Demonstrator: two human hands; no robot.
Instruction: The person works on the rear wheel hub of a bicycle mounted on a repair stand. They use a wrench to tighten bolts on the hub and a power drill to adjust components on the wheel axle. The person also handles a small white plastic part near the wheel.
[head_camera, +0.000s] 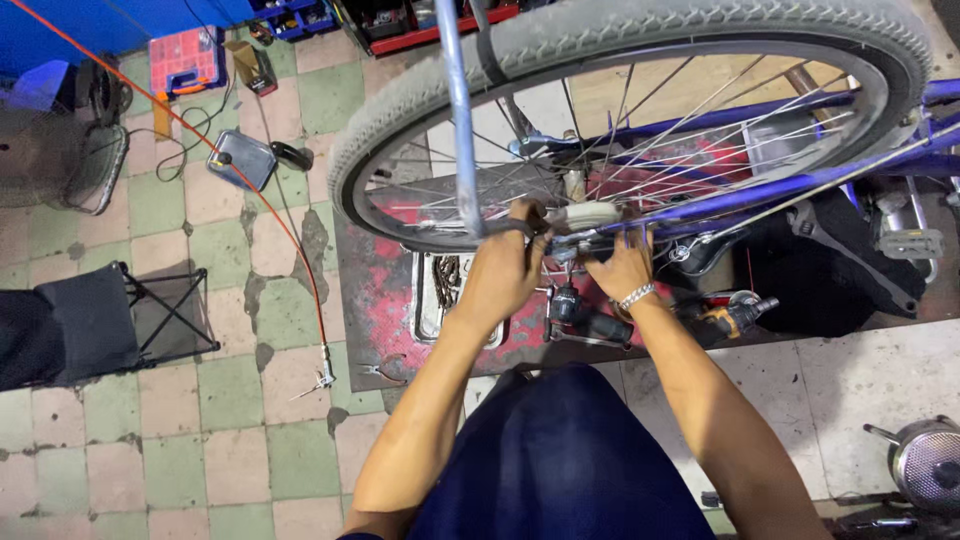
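We stood over an upturned blue bicycle frame (800, 175) and worked at the hub of its spoked wheel with the grey rubber tyre (640, 30). Our left hand (505, 270) was closed around the end of a thin black strap (510, 228) at the foot of a pale blue metal stay (458, 120), just beside the wheel's lower rim. Our right hand (622, 265), with a silver chain bracelet (637, 296) at the wrist, had its fingers curled onto small metal parts near the axle; we could not tell exactly what they pinched.

Under the wheel lay a worn red mat (390, 310). At its near edge, directly below our left hand, sat a shallow steel tray of loose tools (435, 285). A black cordless drill (735, 315) lay by the mat's near right edge, and a small pair of pliers (380, 374) lay at its near left corner.

On the green and cream tiled floor (180, 470), an orange air hose (270, 200) ran to a metal nozzle (322, 375) beside the mat. A black folding stool (130, 320) stood well apart at the left.
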